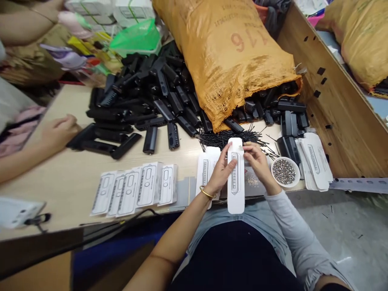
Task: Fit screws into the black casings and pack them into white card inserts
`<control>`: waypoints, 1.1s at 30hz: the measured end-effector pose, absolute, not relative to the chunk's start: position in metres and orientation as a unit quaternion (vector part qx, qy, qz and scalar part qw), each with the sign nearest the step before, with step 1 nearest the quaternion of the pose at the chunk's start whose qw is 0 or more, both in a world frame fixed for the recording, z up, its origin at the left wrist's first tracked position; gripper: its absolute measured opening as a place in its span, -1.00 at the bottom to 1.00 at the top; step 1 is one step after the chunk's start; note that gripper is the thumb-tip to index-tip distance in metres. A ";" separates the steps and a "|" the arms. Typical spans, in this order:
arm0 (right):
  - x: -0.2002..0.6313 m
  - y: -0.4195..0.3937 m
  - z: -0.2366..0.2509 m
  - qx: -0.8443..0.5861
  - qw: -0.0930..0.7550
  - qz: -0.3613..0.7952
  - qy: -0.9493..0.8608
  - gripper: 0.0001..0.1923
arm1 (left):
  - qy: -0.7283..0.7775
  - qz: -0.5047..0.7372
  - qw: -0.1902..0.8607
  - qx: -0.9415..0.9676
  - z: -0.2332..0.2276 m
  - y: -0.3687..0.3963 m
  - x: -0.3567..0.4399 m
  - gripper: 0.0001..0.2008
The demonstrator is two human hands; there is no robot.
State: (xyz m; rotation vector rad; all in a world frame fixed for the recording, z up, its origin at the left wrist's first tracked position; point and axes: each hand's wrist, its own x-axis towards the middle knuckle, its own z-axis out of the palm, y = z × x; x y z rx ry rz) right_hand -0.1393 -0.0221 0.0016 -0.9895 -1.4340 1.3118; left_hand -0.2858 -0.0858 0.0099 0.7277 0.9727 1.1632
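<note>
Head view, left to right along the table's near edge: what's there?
White rectangular device, row of white printed cardboard boxes, left hand, long white printed carton, right hand, round white bowl of small metal pieces, stack of flat white cartons.

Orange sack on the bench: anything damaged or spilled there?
Yes: the orange woven sack is ragged at its open mouth, strands frayed loose while the weave above looks smoother. Black plastic devices lie jumbled beside it, unlike the rowed cartons.
</note>
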 end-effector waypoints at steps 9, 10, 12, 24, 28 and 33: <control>-0.133 -0.039 -0.005 -0.434 0.458 0.509 -0.585 -0.75 | 0.469 0.467 0.663 0.351 0.009 -0.078 -0.268 -0.20; -0.134 -0.040 -0.004 -0.429 0.477 0.512 -0.571 -0.84 | 0.477 0.474 0.653 0.347 0.009 -0.076 -0.268 -0.14; -0.138 -0.042 -0.003 -0.408 0.505 0.551 -0.525 -0.77 | 0.496 0.484 0.628 0.354 0.008 -0.073 -0.268 -0.08; -0.146 -0.046 -0.015 -0.393 0.527 0.620 -0.428 -0.76 | 0.566 0.400 0.524 0.496 0.011 -0.074 -0.270 0.10; -0.145 -0.065 -0.025 -0.435 0.514 0.590 -0.445 -0.76 | 0.521 0.401 0.609 0.444 0.005 -0.082 -0.284 0.00; -0.153 -0.063 -0.023 -0.485 0.574 0.598 -0.278 -0.66 | 0.396 0.423 0.423 0.696 -0.003 -0.110 -0.295 -0.19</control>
